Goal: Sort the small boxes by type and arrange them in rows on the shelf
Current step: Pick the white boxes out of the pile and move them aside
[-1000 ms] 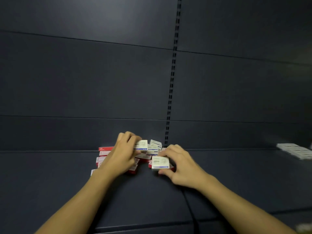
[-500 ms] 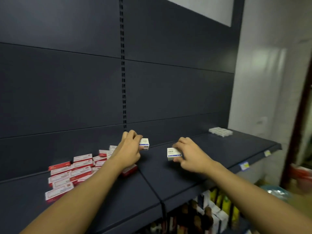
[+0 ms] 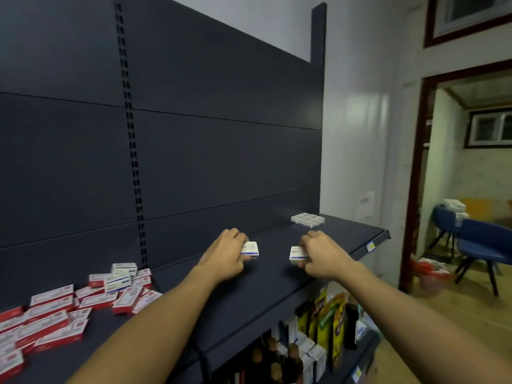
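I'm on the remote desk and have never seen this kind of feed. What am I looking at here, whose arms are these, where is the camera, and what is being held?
No machine here: a person works with bare hands, and the single camera sits on their head, looking forward and down. The left hand grips a small white box with blue print; the right hand grips another white box. Both boxes are just above a dark shelf. At the left on the shelf lies a loose pile of red and white boxes with a few white and blue boxes among them. Far along the shelf, at the back right, sits a neat row of white boxes. A lower shelf holds bottles and packets.
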The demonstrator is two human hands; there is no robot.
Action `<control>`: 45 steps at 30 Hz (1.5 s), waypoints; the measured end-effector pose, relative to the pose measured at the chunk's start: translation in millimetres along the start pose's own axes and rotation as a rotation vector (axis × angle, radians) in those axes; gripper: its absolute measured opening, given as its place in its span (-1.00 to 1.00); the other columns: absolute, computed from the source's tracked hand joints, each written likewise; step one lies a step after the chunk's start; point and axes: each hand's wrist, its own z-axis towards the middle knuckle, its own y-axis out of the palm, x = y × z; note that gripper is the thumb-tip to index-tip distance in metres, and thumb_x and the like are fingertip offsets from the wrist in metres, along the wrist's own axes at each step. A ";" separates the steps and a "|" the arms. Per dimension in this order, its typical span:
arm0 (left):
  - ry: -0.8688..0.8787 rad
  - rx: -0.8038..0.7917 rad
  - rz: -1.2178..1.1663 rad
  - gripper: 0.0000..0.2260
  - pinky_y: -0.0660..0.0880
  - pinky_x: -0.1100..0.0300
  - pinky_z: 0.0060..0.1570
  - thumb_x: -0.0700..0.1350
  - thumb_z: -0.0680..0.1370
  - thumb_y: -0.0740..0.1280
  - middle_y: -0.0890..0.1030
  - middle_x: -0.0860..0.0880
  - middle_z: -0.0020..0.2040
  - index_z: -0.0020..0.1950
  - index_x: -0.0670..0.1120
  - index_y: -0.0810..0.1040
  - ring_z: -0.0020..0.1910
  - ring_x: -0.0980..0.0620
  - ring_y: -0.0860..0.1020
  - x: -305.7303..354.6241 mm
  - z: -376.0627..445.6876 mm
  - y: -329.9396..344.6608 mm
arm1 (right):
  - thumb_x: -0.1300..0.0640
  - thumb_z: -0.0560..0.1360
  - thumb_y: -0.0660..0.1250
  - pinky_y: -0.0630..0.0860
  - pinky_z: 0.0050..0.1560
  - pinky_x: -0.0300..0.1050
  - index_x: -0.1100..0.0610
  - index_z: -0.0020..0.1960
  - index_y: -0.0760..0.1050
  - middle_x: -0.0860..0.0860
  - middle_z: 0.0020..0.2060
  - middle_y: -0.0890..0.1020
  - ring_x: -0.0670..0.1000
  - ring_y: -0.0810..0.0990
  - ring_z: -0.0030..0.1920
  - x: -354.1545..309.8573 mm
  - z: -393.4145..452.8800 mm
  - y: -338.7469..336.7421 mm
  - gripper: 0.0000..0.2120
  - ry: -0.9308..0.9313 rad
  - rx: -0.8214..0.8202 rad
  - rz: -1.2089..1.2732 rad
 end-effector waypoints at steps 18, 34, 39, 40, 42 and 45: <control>0.004 -0.051 0.006 -0.65 0.44 0.13 0.18 0.09 0.58 0.35 0.49 -0.03 0.16 0.26 -0.08 0.50 0.16 -0.02 0.48 119.0 109.8 62.1 | -0.06 0.39 0.37 0.50 0.05 -0.04 0.13 0.05 0.51 0.10 0.02 0.57 0.12 0.54 0.04 192.5 -25.1 -6.8 -0.66 0.123 -0.007 0.022; 0.041 -0.059 0.030 -0.69 0.43 0.10 0.19 0.03 0.58 0.33 0.47 -0.05 0.21 0.26 -0.09 0.49 0.21 -0.05 0.44 214.9 172.5 114.1 | -0.09 0.43 0.47 0.52 0.04 -0.05 0.15 0.16 0.53 0.13 0.08 0.58 0.14 0.56 0.06 315.2 -40.6 -8.7 -0.57 0.272 -0.003 0.113; 0.034 -0.073 0.023 -0.68 0.46 0.03 0.21 0.04 0.56 0.34 0.48 -0.05 0.20 0.24 -0.09 0.49 0.21 -0.06 0.46 220.2 190.9 123.6 | -0.10 0.44 0.47 0.52 0.04 -0.03 0.15 0.16 0.52 0.13 0.08 0.57 0.12 0.55 0.06 331.6 -33.3 -2.0 -0.57 0.282 0.022 0.123; 0.032 -0.072 0.021 -0.68 0.46 0.02 0.21 0.03 0.56 0.35 0.48 -0.04 0.21 0.25 -0.08 0.49 0.21 -0.06 0.46 220.7 195.4 125.7 | -0.10 0.44 0.46 0.50 0.04 -0.03 0.15 0.17 0.51 0.13 0.09 0.56 0.12 0.55 0.07 334.2 -31.2 0.0 -0.57 0.281 0.024 0.123; 0.031 -0.062 0.016 -0.66 0.45 0.03 0.24 0.02 0.56 0.35 0.48 -0.05 0.23 0.27 -0.09 0.49 0.23 -0.06 0.45 222.1 204.6 131.3 | -0.10 0.46 0.45 0.49 0.07 -0.03 0.16 0.19 0.51 0.13 0.10 0.55 0.14 0.54 0.10 338.8 -26.7 4.3 -0.56 0.277 0.032 0.120; 0.034 -0.047 0.014 -0.64 0.43 0.05 0.27 0.01 0.56 0.36 0.47 -0.06 0.26 0.30 -0.11 0.48 0.27 -0.06 0.43 223.1 219.4 142.4 | -0.05 0.46 0.44 0.50 0.09 -0.02 0.15 0.20 0.50 0.11 0.10 0.54 0.13 0.53 0.11 346.6 -16.2 8.4 -0.59 0.273 0.054 0.130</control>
